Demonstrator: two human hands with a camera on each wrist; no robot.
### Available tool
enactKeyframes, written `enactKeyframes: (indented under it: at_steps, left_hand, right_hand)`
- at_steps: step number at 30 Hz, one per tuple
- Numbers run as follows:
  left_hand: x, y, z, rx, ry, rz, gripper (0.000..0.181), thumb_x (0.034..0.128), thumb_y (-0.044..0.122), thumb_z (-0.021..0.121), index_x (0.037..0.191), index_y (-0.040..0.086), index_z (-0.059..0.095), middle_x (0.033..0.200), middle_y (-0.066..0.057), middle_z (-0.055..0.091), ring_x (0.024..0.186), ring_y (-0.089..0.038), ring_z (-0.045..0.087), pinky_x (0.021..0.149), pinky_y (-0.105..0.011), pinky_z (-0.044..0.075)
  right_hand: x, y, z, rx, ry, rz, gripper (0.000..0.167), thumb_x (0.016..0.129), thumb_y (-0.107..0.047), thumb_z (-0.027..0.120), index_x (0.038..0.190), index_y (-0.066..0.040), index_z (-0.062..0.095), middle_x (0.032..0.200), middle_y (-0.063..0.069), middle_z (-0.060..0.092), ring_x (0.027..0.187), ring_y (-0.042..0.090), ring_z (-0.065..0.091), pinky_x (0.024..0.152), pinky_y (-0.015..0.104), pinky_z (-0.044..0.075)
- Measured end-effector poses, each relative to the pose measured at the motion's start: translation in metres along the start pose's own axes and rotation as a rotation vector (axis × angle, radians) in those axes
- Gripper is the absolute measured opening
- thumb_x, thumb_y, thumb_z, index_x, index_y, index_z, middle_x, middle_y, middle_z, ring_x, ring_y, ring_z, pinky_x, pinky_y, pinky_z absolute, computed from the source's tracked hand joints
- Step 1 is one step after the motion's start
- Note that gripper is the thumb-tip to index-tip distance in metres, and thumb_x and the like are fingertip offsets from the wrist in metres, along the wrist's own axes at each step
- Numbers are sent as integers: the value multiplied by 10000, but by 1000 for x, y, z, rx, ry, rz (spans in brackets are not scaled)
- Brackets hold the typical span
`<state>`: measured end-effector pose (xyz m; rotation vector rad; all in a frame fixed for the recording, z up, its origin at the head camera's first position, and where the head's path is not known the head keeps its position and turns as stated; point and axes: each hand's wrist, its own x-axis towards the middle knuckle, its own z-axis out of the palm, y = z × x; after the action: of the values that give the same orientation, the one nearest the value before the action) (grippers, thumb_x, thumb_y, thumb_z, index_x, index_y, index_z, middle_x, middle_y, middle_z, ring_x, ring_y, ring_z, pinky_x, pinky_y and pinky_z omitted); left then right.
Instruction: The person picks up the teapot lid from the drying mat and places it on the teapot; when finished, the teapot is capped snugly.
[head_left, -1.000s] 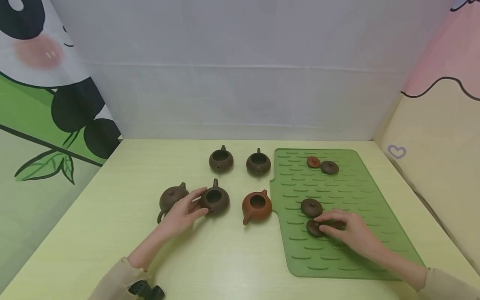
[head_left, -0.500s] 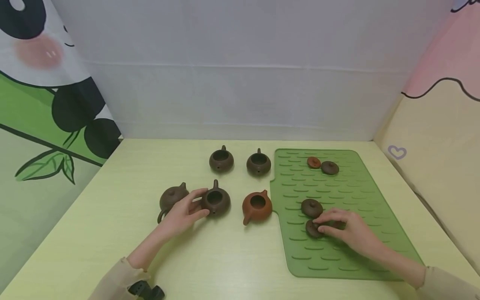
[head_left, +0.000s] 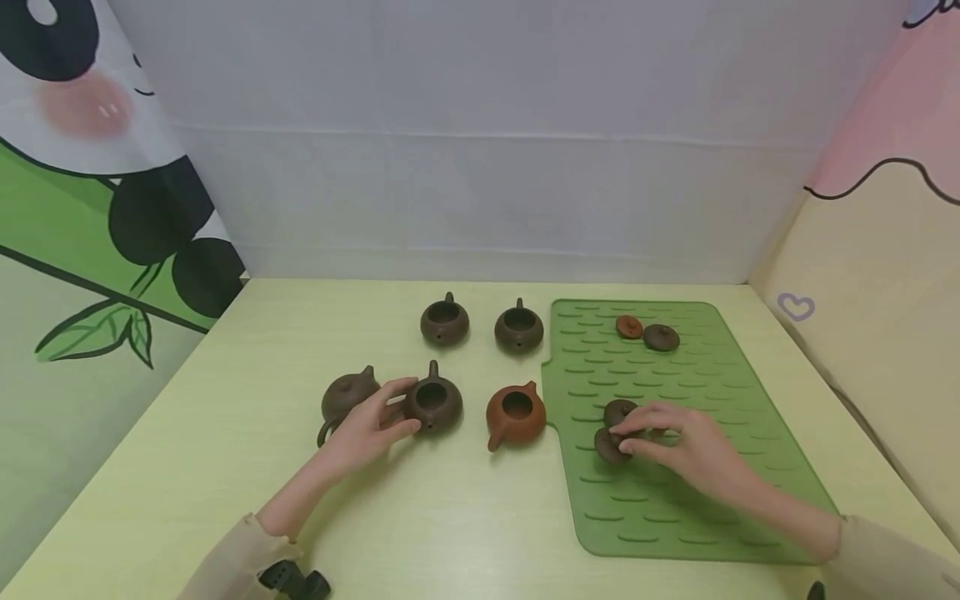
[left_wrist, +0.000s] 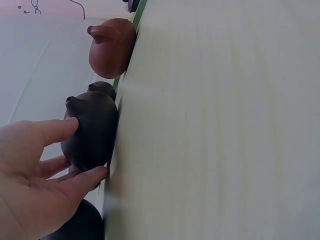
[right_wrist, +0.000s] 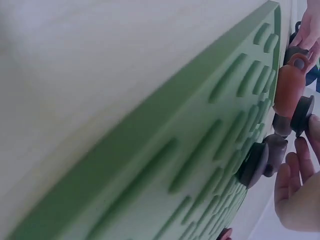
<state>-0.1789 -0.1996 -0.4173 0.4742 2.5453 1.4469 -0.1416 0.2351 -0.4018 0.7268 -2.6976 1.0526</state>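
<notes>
"Lid (head_left: 609,451): where is it?"
"Above the mat (head_left: 637,533), pinched by the right hand (head_left: 686,446). The left hand (head_left: 367,425) holds a dark pot (head_left: 442,414) on the bench (head_left: 450,517)."
"Anything between?"
"Red pot (head_left: 527,427); another lid (head_left: 618,410) lies just beyond."

The left hand (head_left: 371,425) and right hand (head_left: 693,450) are bare; toward the left edge of the surface (head_left: 450,517), the left sleeve (head_left: 228,567) is beige with a puckered cuff (head_left: 276,542) and a black, stubby device (head_left: 295,581) beside it; toward the right edge, the right sleeve (head_left: 888,558) is beige too, a dark piece (head_left: 816,591) just below
</notes>
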Motion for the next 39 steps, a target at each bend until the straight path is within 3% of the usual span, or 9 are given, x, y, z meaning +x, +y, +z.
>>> enactKeyframes:
  at_steps: [8,12,16,19,22,30,34,39]
  left_hand:
    - [0,-1,2,-5,6,-21,621,965,136,637,1506,45,346,1549,-234,387,1367,-391,487,1056,-452,493]
    - [1,-3,2,-6,10,-33,623,960,139,645,1505,66,353,1547,-215,399,1370,-378,490,1046,-432,505]
    - [0,-3,1,-4,12,-28,618,962,141,643,1502,55,354,1540,-230,402,1365,-394,489,1038,-443,510]
    - [0,-2,0,0,11,-22,614,962,153,645,1498,58,360,1536,-237,405,1359,-401,494,1042,-458,505]
    - [0,-2,0,-2,7,-27,613,960,156,648,1497,76,365,1537,-227,409,1359,-394,498,1048,-467,500]
    - [2,-3,1,3,7,-33,612,958,163,653,1498,109,369,1542,-205,410,1374,-388,483,1063,-504,480]
    - [2,-3,1,11,4,-32,609,962,168,649,1498,109,367,1541,-205,411,1376,-392,479,1062,-507,481]
    - [0,-2,0,0,1,-33,603,964,163,645,1497,106,367,1546,-203,405,1381,-387,476,1061,-496,484]
  right_hand:
    - [23,-23,9,4,-33,-7,185,862,-274,760,1039,-329,757,1009,-174,710,965,36,652,849,274,554]
    - [39,-36,19,41,-39,-33,169,866,-299,756,1031,-335,761,972,-168,697,865,53,620,753,266,533]
    - [55,-49,32,116,-41,-37,160,866,-313,758,1024,-337,762,982,-164,695,886,51,609,732,248,503]
    - [67,-58,44,188,-34,-45,153,870,-305,758,1023,-321,761,1000,-151,700,976,96,640,828,256,521]
    - [78,-65,57,254,-20,-71,147,876,-287,757,1023,-298,759,979,-124,700,919,167,629,817,285,525]
    - [103,-86,89,395,19,-128,131,866,-170,769,993,-191,752,974,-27,694,893,208,658,784,342,590]
    - [111,-94,98,383,-9,-109,132,877,-206,760,1007,-203,744,1006,-35,678,863,168,662,753,342,601]
    - [123,-97,110,348,-21,-84,129,882,-238,753,1009,-250,739,1005,-97,684,984,61,605,832,393,566]
